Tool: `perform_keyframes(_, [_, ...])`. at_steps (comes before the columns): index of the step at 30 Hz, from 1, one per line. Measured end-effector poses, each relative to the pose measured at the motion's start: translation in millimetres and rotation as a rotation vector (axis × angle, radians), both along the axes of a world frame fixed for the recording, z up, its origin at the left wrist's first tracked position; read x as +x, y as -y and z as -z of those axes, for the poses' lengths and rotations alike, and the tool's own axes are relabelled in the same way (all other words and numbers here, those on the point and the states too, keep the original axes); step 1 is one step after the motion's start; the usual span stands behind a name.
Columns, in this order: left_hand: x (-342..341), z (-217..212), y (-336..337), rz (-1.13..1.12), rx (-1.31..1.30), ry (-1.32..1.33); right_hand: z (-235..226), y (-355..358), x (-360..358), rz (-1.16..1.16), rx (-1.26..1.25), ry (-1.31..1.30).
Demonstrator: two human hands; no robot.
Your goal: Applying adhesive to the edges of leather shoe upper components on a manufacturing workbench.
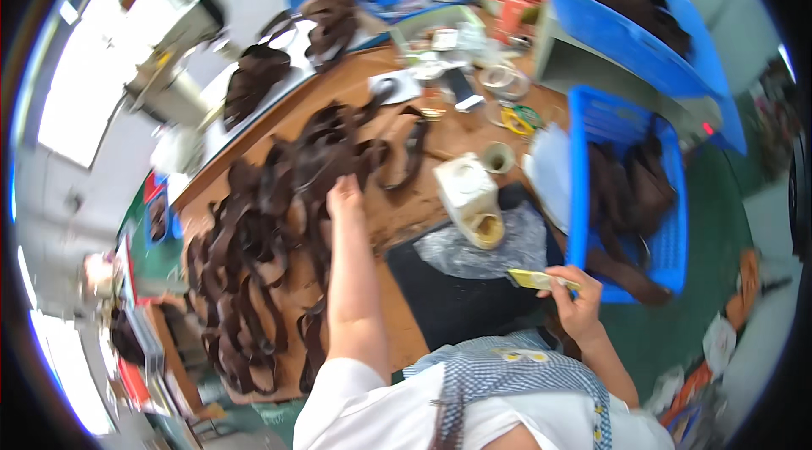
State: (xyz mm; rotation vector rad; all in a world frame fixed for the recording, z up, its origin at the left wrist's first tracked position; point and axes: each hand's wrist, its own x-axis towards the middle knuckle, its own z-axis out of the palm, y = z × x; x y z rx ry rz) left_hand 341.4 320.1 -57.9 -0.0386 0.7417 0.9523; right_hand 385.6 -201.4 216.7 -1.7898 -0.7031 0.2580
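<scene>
My left hand (345,196) reaches forward to the pile of dark brown fabric loops (254,230) on the wooden table. Its fingers touch the loops, but blur hides whether they grip one. In my right hand (578,302), near the table's right front, is a flat yellow tool (531,279), pinched between thumb and fingers and pointing left. Beyond it, a white container (467,183) with a yellowish round opening stands on a clear plastic sheet (440,255). A black mat (440,306) lies beneath that sheet.
To the right stands a blue basket (578,188) holding brown pieces, with a larger blue tub (719,103) behind it. Tape rolls (501,82), yellow-handled scissors (516,120) and a phone (463,88) lie at the back. A sewing machine (169,86) is at the far left.
</scene>
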Motion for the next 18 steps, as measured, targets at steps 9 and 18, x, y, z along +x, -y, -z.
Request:
perform_keyframes(9, [-3.1, -101.7, 99.3, 0.372, 0.033, -0.189, 2.7, 47.6, 25.2, 0.138, 0.151, 0.01])
perform_keyframes(18, [113.0, -233.4, 415.9, 1.581, 1.341, -0.136, -25.3, 187.4, 65.4, 0.746, 0.37, 0.187])
